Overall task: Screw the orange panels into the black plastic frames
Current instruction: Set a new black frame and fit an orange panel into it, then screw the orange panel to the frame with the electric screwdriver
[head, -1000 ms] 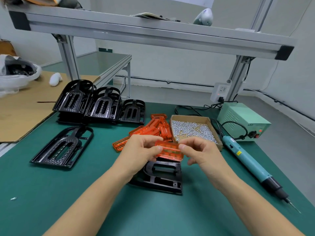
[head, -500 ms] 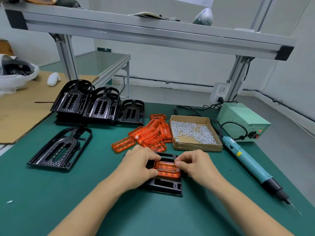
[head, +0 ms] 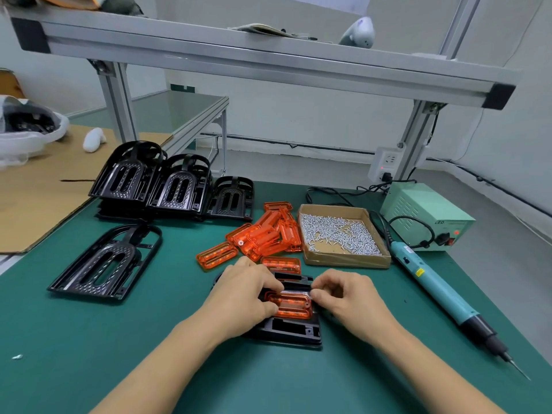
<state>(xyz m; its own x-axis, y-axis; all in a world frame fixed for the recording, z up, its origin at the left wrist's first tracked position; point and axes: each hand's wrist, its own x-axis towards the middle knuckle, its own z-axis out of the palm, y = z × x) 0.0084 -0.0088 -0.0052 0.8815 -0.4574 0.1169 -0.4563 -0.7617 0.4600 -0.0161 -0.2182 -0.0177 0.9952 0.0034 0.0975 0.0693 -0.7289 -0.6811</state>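
Note:
A black plastic frame [head: 286, 331] lies flat on the green mat in front of me. An orange panel [head: 289, 304] rests in its upper opening. My left hand [head: 245, 291] presses on the panel's left end, fingers curled over it. My right hand [head: 346, 294] pinches the panel's right end with fingertips. A pile of loose orange panels [head: 265, 234] lies just behind. A cardboard tray of silver screws [head: 340, 234] stands to the right of the pile. A teal electric screwdriver [head: 442, 294] lies on the mat at the right.
Stacks of black frames [head: 173, 186] stand at the back left, and one single frame [head: 107, 264] lies flat nearer. A pale green power box [head: 424, 216] sits at back right with cables. Cardboard [head: 33, 198] covers the left bench. An aluminium shelf beam [head: 268, 61] spans overhead.
One second ago both hands held the orange panel in the air above the frame. They lowered it into the frame's opening and now press it in place.

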